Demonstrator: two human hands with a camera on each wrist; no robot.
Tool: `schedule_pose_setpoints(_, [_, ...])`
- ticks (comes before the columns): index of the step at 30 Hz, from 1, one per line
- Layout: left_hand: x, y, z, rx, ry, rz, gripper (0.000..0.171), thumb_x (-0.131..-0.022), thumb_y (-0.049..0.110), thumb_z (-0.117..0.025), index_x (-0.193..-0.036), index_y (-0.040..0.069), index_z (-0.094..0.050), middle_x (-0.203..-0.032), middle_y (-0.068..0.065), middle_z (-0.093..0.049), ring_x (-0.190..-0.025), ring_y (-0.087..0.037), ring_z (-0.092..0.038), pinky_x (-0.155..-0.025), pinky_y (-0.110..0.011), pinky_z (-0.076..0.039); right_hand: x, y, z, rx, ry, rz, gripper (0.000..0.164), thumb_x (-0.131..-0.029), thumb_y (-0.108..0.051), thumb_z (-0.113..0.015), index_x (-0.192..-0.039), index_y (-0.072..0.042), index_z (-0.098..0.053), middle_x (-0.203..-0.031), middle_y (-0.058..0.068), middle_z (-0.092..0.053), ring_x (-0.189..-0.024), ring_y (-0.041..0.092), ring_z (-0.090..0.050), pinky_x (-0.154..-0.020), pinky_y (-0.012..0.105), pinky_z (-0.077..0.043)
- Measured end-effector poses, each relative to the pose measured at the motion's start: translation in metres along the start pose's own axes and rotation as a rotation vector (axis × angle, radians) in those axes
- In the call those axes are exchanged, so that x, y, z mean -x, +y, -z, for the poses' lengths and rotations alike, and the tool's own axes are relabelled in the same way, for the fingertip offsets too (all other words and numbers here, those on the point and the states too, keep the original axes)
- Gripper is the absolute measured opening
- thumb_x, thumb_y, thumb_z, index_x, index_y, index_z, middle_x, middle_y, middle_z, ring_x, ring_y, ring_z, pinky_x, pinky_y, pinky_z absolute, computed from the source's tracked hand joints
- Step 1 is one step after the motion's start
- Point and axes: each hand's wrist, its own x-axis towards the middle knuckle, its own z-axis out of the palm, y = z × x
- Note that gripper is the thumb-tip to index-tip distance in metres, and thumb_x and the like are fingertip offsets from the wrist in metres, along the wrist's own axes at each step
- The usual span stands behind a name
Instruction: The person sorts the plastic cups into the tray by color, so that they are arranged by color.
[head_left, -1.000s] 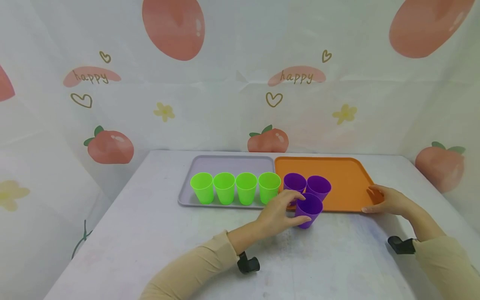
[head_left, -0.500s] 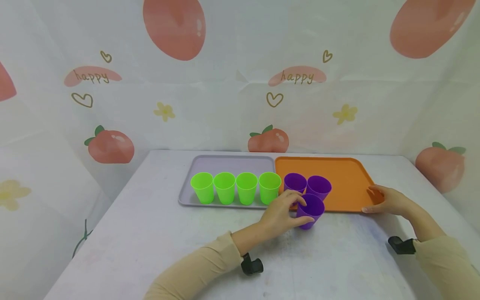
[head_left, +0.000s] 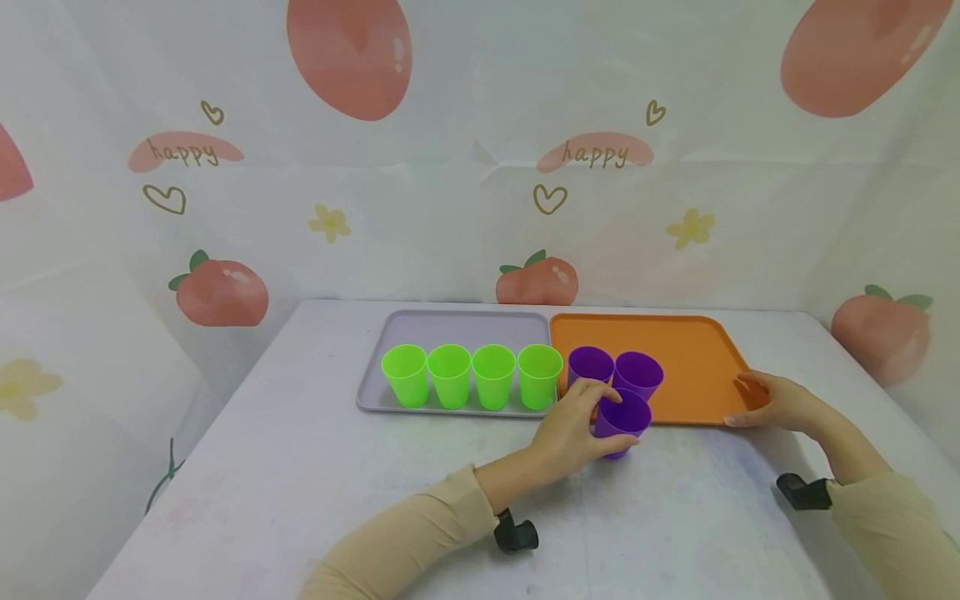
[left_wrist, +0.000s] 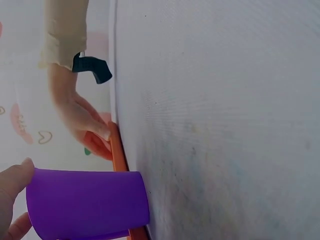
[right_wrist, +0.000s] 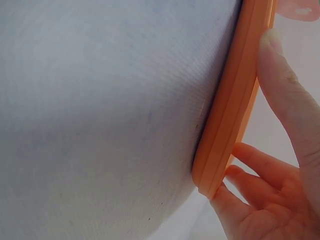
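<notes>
My left hand (head_left: pixel 573 429) holds a purple cup (head_left: pixel 624 417) with thumb and fingers about its rim. That cup stands upright at the orange tray's near edge; whether its base touches the table is unclear. In the left wrist view the purple cup (left_wrist: pixel 90 202) lies across the lower left, with the thumb by its rim. Behind it are two more purple cups, a left one (head_left: pixel 590 363) and a right one (head_left: pixel 638 371), on the orange tray (head_left: pixel 690 358). At the tray's near right corner, my right hand (head_left: pixel 783 404) grips the rim, thumb along the front, fingers at the side.
A grey tray (head_left: pixel 468 325) adjoins the orange one on the left. Several lime-green cups (head_left: pixel 450 379) stand on it in a row along its near edge. The white table (head_left: pixel 375 475) meets a printed cloth backdrop (head_left: pixel 435 200) behind.
My left hand has shifted slightly to the right, and the purple cup in it has moved a little the same way. My right hand and the trays have stayed in place.
</notes>
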Motion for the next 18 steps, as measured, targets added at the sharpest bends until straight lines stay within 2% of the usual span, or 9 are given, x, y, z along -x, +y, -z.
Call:
schedule_pose_setpoints(5, [-0.0006, 0.0031, -0.002, -0.011, -0.002, 0.041, 0.045, -0.079, 0.038, -0.073, -0.113, 0.014, -0.055, -0.116, -0.001, -0.055, -0.08, -0.004, -0.051, -0.063, -0.004, -0.039, 0.0004, 0.0001, -0.0001, -0.008, -0.003, -0.002, 0.112, -0.07, -0.059, -0.071, -0.137, 0.016, -0.022, -0.134, 0.045, -0.024, -0.117, 0.058, -0.026, -0.097, 0.072, -0.026])
schedule_pose_setpoints(12, [-0.0013, 0.0046, -0.0021, -0.036, 0.003, 0.042, 0.043, -0.08, 0.036, -0.072, -0.113, 0.015, -0.055, -0.113, 0.0, -0.055, -0.077, -0.002, -0.048, -0.061, -0.004, -0.038, 0.0, 0.0006, -0.0005, -0.002, 0.002, 0.006, 0.109, -0.072, -0.056, -0.071, -0.137, 0.016, -0.023, -0.134, 0.045, -0.024, -0.117, 0.058, -0.026, -0.097, 0.072, -0.026])
schedule_pose_setpoints(18, [-0.0006, 0.0048, -0.0008, -0.048, 0.017, 0.035, 0.042, -0.079, 0.035, -0.073, -0.112, 0.016, -0.056, -0.114, 0.001, -0.058, -0.086, -0.005, -0.052, -0.067, -0.005, -0.04, 0.0, 0.0009, -0.0002, -0.002, 0.0, 0.005, 0.11, -0.071, -0.058, -0.071, -0.137, 0.016, -0.023, -0.134, 0.045, -0.023, -0.117, 0.058, -0.025, -0.097, 0.072, -0.026])
